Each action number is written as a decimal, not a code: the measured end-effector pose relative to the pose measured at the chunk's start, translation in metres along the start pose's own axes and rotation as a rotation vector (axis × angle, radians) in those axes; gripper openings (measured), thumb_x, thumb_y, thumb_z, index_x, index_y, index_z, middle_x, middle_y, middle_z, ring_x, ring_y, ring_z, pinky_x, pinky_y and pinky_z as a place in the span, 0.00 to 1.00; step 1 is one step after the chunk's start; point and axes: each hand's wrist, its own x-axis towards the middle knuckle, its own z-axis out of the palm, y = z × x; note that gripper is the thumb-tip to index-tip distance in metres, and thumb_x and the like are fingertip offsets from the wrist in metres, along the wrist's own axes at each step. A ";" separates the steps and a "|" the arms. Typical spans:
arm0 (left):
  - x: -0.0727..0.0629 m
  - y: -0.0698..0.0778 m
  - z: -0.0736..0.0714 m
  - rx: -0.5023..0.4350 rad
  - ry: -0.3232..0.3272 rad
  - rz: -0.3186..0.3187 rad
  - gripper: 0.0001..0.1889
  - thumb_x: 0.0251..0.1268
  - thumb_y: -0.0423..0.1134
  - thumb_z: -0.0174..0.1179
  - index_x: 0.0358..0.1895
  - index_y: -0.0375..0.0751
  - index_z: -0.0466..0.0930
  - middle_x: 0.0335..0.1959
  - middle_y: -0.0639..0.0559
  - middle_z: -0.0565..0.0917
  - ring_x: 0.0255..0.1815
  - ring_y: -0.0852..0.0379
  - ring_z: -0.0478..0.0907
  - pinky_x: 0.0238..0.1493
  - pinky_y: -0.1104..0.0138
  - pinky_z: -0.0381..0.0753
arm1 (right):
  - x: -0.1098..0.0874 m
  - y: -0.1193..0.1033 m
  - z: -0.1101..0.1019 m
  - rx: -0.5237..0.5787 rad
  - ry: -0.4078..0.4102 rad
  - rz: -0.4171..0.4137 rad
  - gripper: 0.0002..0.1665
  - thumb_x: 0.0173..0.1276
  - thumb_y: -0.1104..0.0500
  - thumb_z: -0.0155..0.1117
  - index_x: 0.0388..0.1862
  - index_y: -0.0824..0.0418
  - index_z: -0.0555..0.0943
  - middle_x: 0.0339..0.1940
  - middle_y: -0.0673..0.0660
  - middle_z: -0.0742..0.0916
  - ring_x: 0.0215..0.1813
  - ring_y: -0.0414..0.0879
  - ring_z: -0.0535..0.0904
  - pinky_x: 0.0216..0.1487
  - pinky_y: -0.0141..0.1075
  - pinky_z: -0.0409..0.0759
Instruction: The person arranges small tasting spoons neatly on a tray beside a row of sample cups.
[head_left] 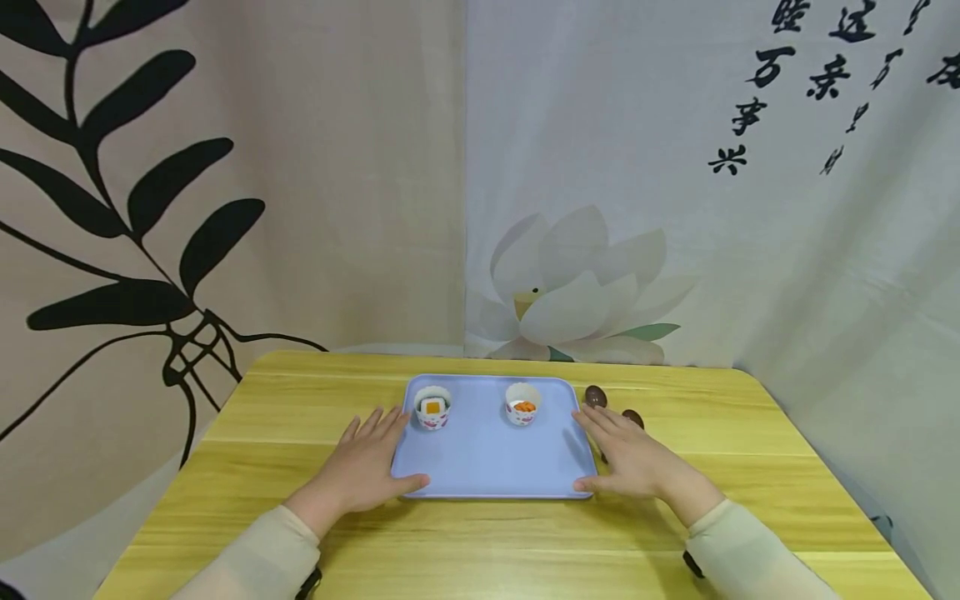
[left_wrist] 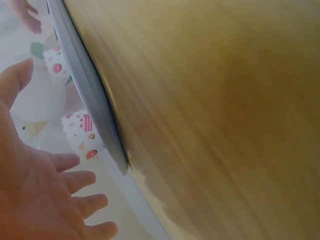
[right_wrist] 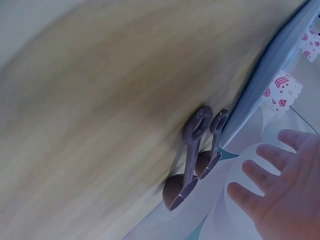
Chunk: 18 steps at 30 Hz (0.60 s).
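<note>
A light blue tray (head_left: 487, 462) lies on the wooden table. At its back left stands a small patterned paper cup (head_left: 432, 422) with a white-and-yellow piece inside; a similar cup (head_left: 521, 418) at the back right has orange bits in it. My left hand (head_left: 360, 471), fingers spread, is at the tray's left edge. Over the right edge is my right hand (head_left: 633, 458), its fingers also extended. Both wrist views show the hands empty, with a gap between fingers and tray. Two brown measuring spoons (right_wrist: 190, 165) (right_wrist: 214, 145) lie beside the tray, partly hidden by my right hand in the head view.
The yellow wood-grain table (head_left: 480, 550) has its far edge close behind the tray. A pale curtain (head_left: 375, 167) with printed leaves, a lotus and black characters hangs behind it and along the right side.
</note>
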 end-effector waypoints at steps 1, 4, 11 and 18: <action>0.000 0.000 0.000 -0.001 -0.005 0.000 0.55 0.58 0.71 0.61 0.77 0.32 0.57 0.78 0.36 0.57 0.78 0.32 0.50 0.74 0.36 0.44 | 0.001 0.000 0.000 -0.001 -0.007 0.002 0.64 0.61 0.23 0.58 0.79 0.67 0.58 0.79 0.68 0.63 0.77 0.68 0.58 0.72 0.62 0.61; 0.000 0.000 -0.001 0.001 -0.024 -0.004 0.56 0.57 0.72 0.61 0.77 0.32 0.57 0.78 0.36 0.57 0.78 0.31 0.49 0.74 0.36 0.44 | 0.002 0.000 0.002 0.002 -0.031 0.012 0.65 0.61 0.22 0.57 0.79 0.66 0.57 0.79 0.68 0.62 0.77 0.68 0.56 0.72 0.62 0.60; -0.001 0.000 -0.003 0.006 -0.043 -0.006 0.56 0.56 0.73 0.61 0.77 0.31 0.58 0.78 0.35 0.56 0.78 0.31 0.49 0.74 0.36 0.43 | 0.004 0.001 0.005 0.005 -0.069 0.031 0.65 0.60 0.22 0.58 0.80 0.65 0.56 0.79 0.68 0.62 0.78 0.68 0.55 0.72 0.64 0.59; 0.000 0.000 -0.003 0.003 -0.079 -0.018 0.59 0.54 0.75 0.61 0.77 0.32 0.57 0.79 0.35 0.55 0.79 0.32 0.47 0.75 0.36 0.42 | 0.006 0.002 0.006 0.021 -0.103 0.067 0.66 0.58 0.22 0.61 0.80 0.65 0.56 0.80 0.67 0.61 0.78 0.67 0.54 0.72 0.65 0.57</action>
